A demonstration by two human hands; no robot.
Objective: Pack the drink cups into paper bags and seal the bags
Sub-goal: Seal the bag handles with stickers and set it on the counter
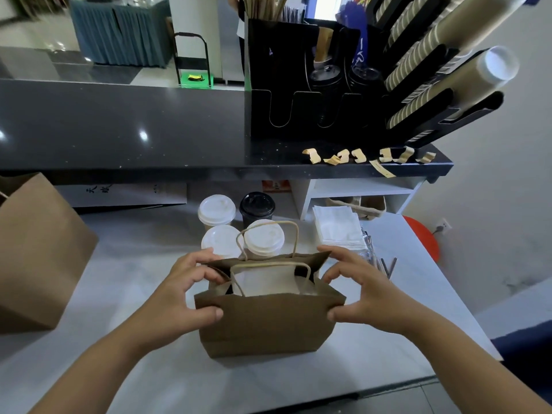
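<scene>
Both forearms reach in from the counter's (pixel 134 294) near edge. The left hand (pixel 185 291) and right hand (pixel 366 297) pinch the upright bag (pixel 265 327) at its mouth's ends, thumbs in front. Four cups (pixel 264 238) stand just behind it.

The only writing I could read was black Chinese lettering on the white board (pixel 125 194) at the back edge of my worktop: "天" was clear, but the character under it was cut off. The white strokes on the blue banner (pixel 355 34) behind the cup organiser (pixel 277 85) and the small orange label (pixel 275 185) were too blurred to read.
</scene>
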